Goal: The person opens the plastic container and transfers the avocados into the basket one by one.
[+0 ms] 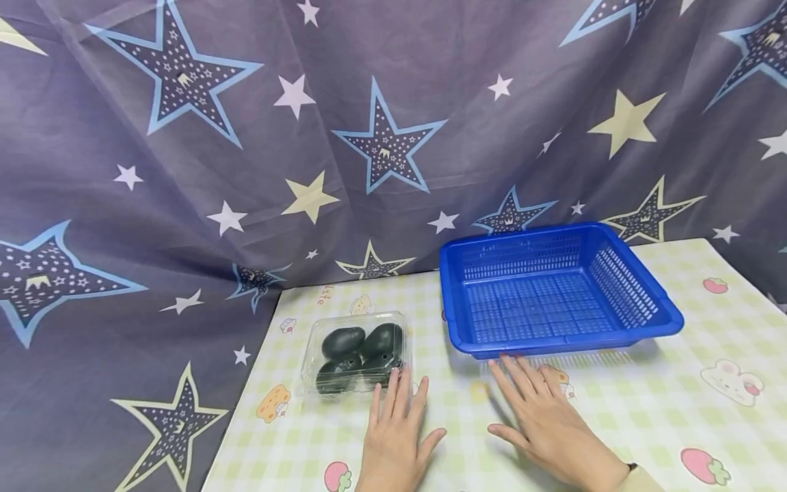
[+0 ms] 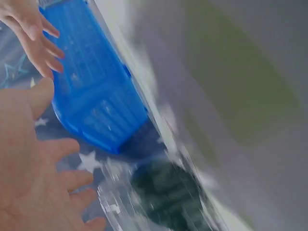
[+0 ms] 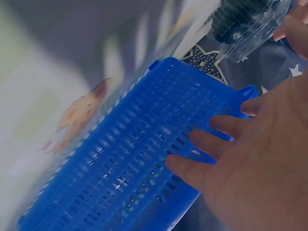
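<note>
A clear plastic box (image 1: 310, 383) stands at the left of the table, holding several dark green oval fruits (image 1: 343, 343) that look like avocados. My left hand (image 1: 395, 437) is spread just in front of the box's right corner, with nothing in its grasp. To the right is a blue plastic basket (image 1: 556, 340) with slotted walls and a bare bottom. My right hand (image 1: 547, 430), fingers extended, has its fingertips by the basket's front rim; whether they touch it I cannot tell. The left wrist view shows the box and its fruit (image 2: 166, 192) blurred beyond the fingers.
A checked tablecloth (image 1: 467, 451) with cartoon prints covers the table. Behind it and along its left side hangs a dark curtain (image 1: 393, 225) with stars. The basket reaches close to the curtain at the back.
</note>
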`<act>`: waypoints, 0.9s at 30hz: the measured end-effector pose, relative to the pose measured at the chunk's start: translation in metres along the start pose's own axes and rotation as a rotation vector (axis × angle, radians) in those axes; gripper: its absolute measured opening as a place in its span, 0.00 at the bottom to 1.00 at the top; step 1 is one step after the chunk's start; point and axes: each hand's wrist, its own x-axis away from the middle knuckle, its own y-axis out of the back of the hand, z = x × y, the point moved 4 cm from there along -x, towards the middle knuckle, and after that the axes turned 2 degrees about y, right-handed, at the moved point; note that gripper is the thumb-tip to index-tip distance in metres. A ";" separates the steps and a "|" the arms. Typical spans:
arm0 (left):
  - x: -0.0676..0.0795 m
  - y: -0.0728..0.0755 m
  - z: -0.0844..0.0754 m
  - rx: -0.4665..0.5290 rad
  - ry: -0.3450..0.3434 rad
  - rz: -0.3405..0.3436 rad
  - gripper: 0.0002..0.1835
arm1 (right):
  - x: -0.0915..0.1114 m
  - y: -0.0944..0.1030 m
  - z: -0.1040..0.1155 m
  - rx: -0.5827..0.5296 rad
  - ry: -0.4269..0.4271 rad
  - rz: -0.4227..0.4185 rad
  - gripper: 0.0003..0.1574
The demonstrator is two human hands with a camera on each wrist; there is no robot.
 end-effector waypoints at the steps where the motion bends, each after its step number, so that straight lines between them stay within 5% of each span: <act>1: 0.001 0.001 0.003 0.011 0.002 -0.011 0.42 | -0.002 0.000 0.002 0.004 0.006 0.007 0.52; 10: 0.006 0.011 0.025 0.048 0.025 -0.058 0.42 | -0.022 -0.002 0.020 0.019 0.073 -0.023 0.50; 20: 0.014 0.021 0.061 0.014 0.111 0.014 0.41 | -0.046 -0.011 0.048 -0.014 0.142 -0.031 0.50; 27: 0.015 0.020 0.084 0.095 0.144 0.014 0.43 | -0.059 -0.016 0.063 -0.040 0.198 -0.017 0.47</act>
